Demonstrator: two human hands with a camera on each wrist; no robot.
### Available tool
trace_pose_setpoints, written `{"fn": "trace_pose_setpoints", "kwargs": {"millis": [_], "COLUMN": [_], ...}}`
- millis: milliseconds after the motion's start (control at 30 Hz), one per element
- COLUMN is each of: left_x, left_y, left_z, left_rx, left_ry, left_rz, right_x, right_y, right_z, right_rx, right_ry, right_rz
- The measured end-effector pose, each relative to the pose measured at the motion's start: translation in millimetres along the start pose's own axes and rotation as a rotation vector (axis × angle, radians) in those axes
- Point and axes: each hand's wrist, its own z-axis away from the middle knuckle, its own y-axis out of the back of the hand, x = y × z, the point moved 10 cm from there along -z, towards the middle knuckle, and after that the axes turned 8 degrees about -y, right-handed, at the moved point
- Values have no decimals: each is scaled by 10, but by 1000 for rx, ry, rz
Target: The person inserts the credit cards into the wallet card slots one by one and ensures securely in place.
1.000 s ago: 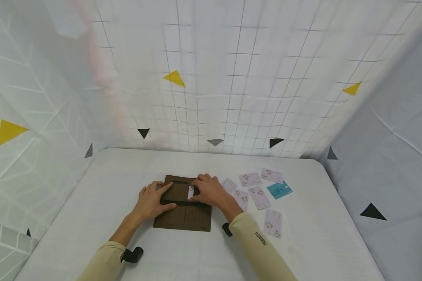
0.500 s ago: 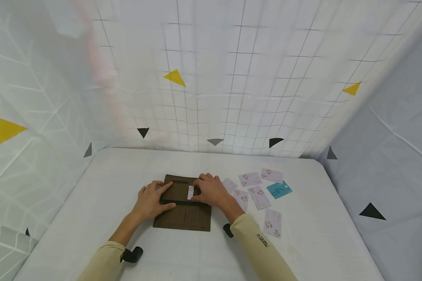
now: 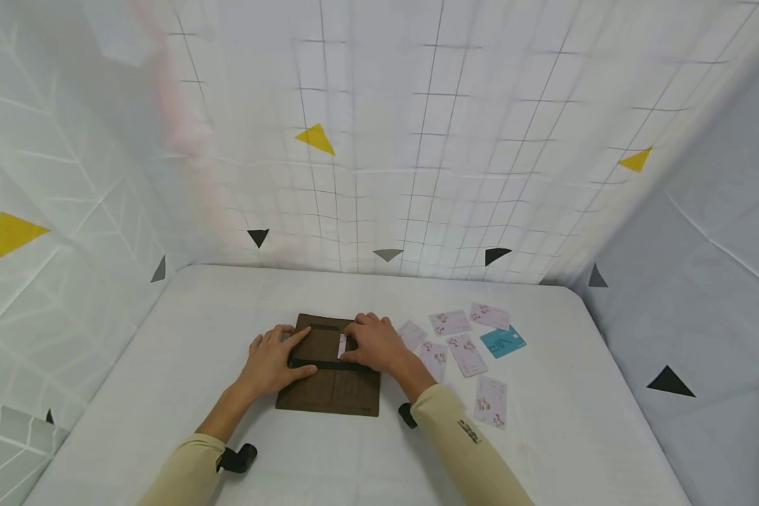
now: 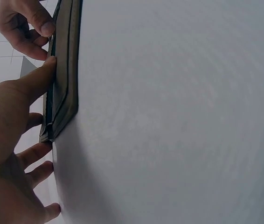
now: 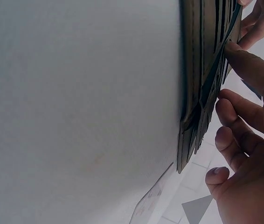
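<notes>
- Left grip [image 3: 270,364]: thumb and forefinger spread apart, resting on the open wallet [image 3: 357,395] beneath both grips
- Right grip [image 3: 376,343]: fingers bent at the wallet; cannot tell if clamped
- White card [image 3: 342,346]: partly showing, just left of right grip
- Patterned cards [image 3: 466,355]: on the desk [image 3: 316,464], right of right grip
- Teal card [image 3: 502,342]: farther right

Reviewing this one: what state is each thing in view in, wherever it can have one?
Wallet: unfolded, lying on the table.
Left hand: fingers spread, resting on the wallet's left part.
Right hand: fingers curled, gripping at the wallet's right part.
Pale strip: showing at the right fingertips; remainder hidden.
Pale cards: loose, lying flat.
Teal VIP card: loose, lying flat, face showing.
</notes>
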Motion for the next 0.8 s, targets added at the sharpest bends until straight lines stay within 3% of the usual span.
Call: {"fn": "trace_pose_setpoints", "kwargs": {"millis": [800], "left_x": [3], "left_y": [8], "left_z": [2], "left_rx": [-8], "left_ry": [3], "left_rz": [-6], "right_x": [-93], "right_y": [-21], "right_z": [-34], "right_rx": [-25], "right_ry": [-8], "right_rz": [57]}}
